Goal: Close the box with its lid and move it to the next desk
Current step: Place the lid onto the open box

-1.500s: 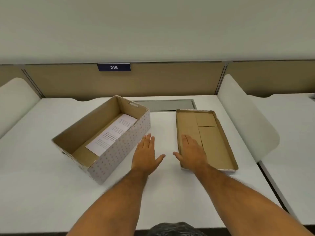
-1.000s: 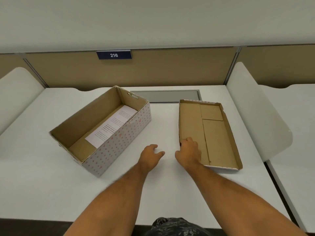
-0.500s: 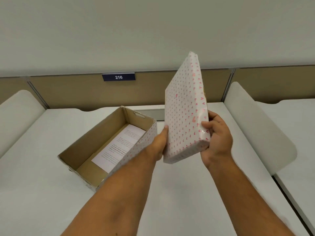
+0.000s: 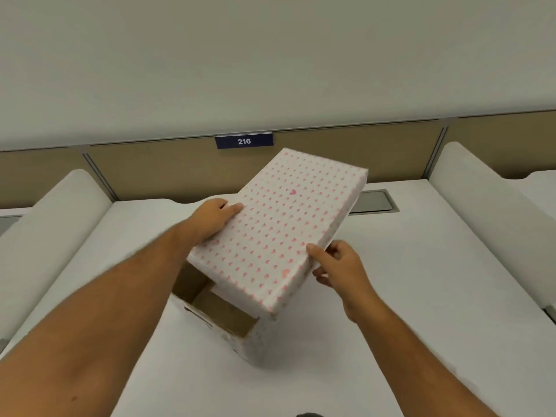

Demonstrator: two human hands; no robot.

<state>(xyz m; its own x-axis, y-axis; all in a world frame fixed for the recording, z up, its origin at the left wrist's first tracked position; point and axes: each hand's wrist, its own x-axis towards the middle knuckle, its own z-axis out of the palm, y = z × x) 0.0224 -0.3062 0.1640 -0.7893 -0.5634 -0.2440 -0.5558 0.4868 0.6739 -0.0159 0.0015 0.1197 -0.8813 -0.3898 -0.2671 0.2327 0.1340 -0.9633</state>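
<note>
The white lid (image 4: 279,233) with pink hearts hangs patterned side up over the box (image 4: 222,317), tilted and lined up with it. My left hand (image 4: 212,219) grips the lid's left long edge and my right hand (image 4: 338,263) grips its right long edge near the front. The lid hides most of the box; only the box's near corner and some of its brown inside show beneath. The box stands on the white desk (image 4: 406,281).
White curved dividers stand on the left (image 4: 51,236) and the right (image 4: 493,224) of the desk. A grey cable hatch (image 4: 376,201) lies at the back, below a tan partition with a blue sign reading 216 (image 4: 244,141). Another desk's corner (image 4: 541,185) shows past the right divider.
Both hands picked the lid up from the desk on the right, turned it patterned side up and carried it left over the open box.
</note>
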